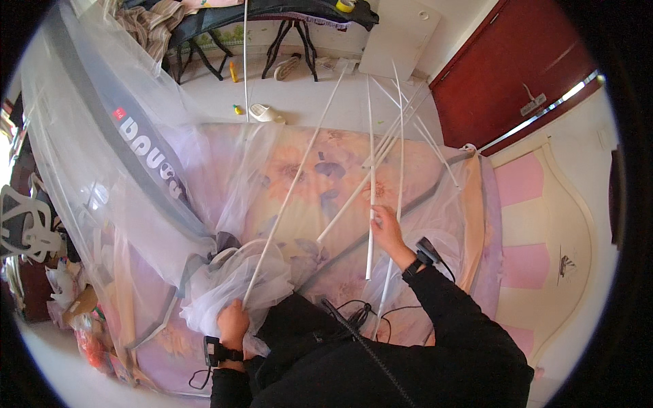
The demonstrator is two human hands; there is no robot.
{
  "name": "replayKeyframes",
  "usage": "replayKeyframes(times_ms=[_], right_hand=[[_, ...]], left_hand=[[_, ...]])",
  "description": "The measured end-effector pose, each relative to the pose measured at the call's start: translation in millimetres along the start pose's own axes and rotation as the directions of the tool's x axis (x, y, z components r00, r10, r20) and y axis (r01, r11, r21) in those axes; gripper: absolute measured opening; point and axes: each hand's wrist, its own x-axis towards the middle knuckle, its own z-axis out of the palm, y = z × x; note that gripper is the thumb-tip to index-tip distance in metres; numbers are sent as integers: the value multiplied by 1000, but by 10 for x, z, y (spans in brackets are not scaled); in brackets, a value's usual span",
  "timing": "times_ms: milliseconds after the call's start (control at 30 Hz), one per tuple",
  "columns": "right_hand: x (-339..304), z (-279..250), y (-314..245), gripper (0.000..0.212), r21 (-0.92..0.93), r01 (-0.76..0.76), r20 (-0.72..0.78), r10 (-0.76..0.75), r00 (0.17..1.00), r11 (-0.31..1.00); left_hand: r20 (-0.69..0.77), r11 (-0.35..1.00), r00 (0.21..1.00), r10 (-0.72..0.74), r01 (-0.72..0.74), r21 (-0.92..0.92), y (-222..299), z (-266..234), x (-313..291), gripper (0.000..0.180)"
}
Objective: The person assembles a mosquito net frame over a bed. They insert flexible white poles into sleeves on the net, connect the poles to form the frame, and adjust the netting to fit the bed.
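My left hand (234, 324) is closed near the lower end of a long, thin white pole (294, 182), amid bunched white netting (224, 285) gathered beside it. The pole slants up and to the right across the bed. My right hand (388, 230) has its fingers wrapped round a second white pole (371, 163), whose near end sticks out below the hand. More white poles (401, 149) lie or lean just beyond and right of that hand, some crossing one another. Under all of this is a bed with a floral pink and yellow cover (286, 163).
Sheer netting with a grey band (146, 146) rises on the left. A cream and pink headboard (578, 238) stands at right, near a dark red door (510, 61). Beyond the bed are a black-legged table (272, 13), a pale slipper (265, 113) and a shoe (287, 66).
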Motion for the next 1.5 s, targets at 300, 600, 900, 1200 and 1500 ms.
replayKeyframes(times_ms=[300,600,900,1200,1500], right_hand=[[-261,2148,-1381,30,331,-549,499,351,792,768],[-255,2920,-1285,15,590,-755,728,594,344,-286],[838,2331,-1896,19,705,-590,708,427,562,-393],[36,1987,-3285,12,503,-756,770,-180,612,-419],[-1432,1666,-3694,12,333,-937,824,-452,342,-104]], left_hand=[[-46,968,993,108,-116,-224,-128,213,-486,25],[-281,966,939,200,-236,-102,-181,143,-983,30],[-173,944,938,300,-318,-85,-428,334,-1292,32],[-478,778,681,555,-629,9,10,-675,-1227,38],[-637,951,759,-136,281,132,-165,-1128,-1620,32]])
